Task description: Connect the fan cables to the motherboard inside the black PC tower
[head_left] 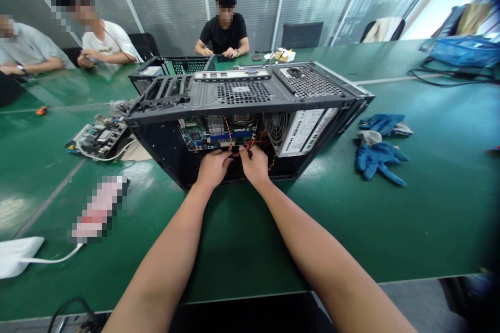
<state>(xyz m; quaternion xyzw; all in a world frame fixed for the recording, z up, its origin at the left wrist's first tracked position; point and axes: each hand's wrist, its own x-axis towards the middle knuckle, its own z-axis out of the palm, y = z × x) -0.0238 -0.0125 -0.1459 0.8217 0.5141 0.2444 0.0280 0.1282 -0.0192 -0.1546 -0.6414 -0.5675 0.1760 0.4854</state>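
Note:
A black computer case [273, 94] lies before me with its open side facing me. Inside it are a green motherboard [193, 138] and a power supply [307, 132] with a fan grille and a white label. Both of my hands reach into the opening, just below the motherboard. My left hand [213, 169] is closed, its fingertips pinching a thin cable. Close beside it, my right hand [255, 165] is closed round red and black power cables [249, 144]. The fingers partly hide where the cables meet. Yellow and black twisted wires [227, 132] hang over the motherboard.
A second case [187, 65] stands behind. Loose circuit boards [99, 138] lie left, near a pixelated phone-like object [99, 208] cabled to a white box [19, 255]. Blue gloves [377, 158] lie right; a blue basket [464, 52] sits farther back. Several people sit across the green table [429, 208].

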